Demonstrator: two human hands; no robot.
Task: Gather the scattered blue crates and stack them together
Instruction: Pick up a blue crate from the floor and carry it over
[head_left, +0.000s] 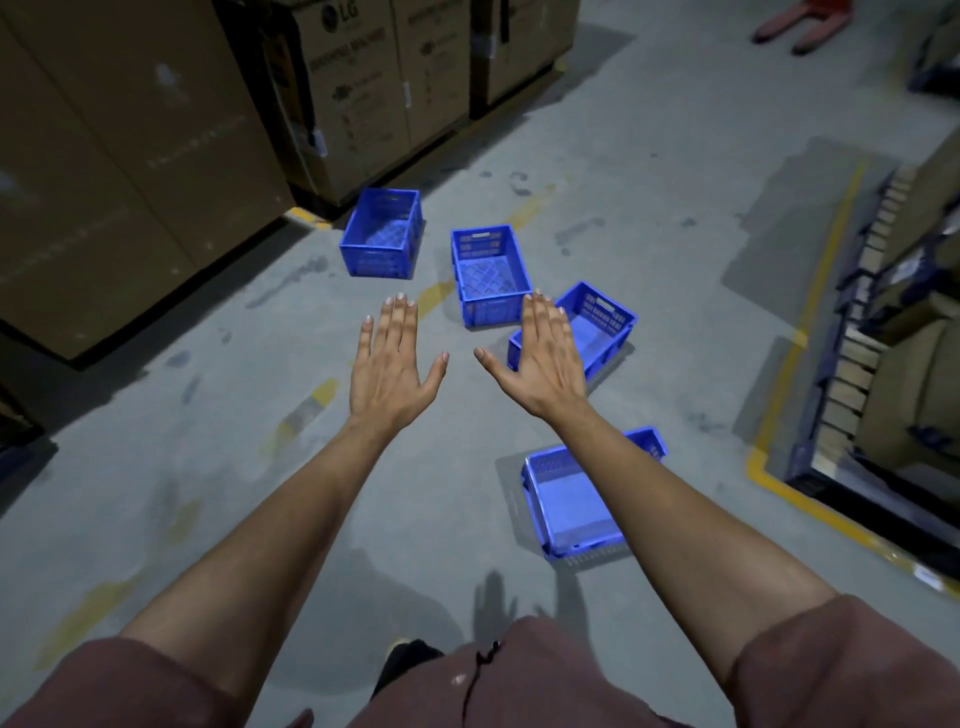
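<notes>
While nothing is held, left hand (393, 360) and right hand (540, 361) out, fingers (400, 317) wide; four open-topped blue plastic crates (491, 273) apart on grey concrete floor (208, 441). Tripping on nearest crate (571, 499) likely underfoot.

Four blue crates (382, 234) (two hands (392, 364))

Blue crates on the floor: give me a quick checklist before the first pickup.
1. Both hands free: left hand and right hand open, holding nothing: ok.
2. Crates stacked: four lie apart: not ok.
3. Nearest crate empty: ok.
4. Crate by the cardboard boxes upright: ok.
5. Middle crate empty: ok.
6. Crate behind the right hand, partly hidden, undamaged: cannot tell.
</notes>
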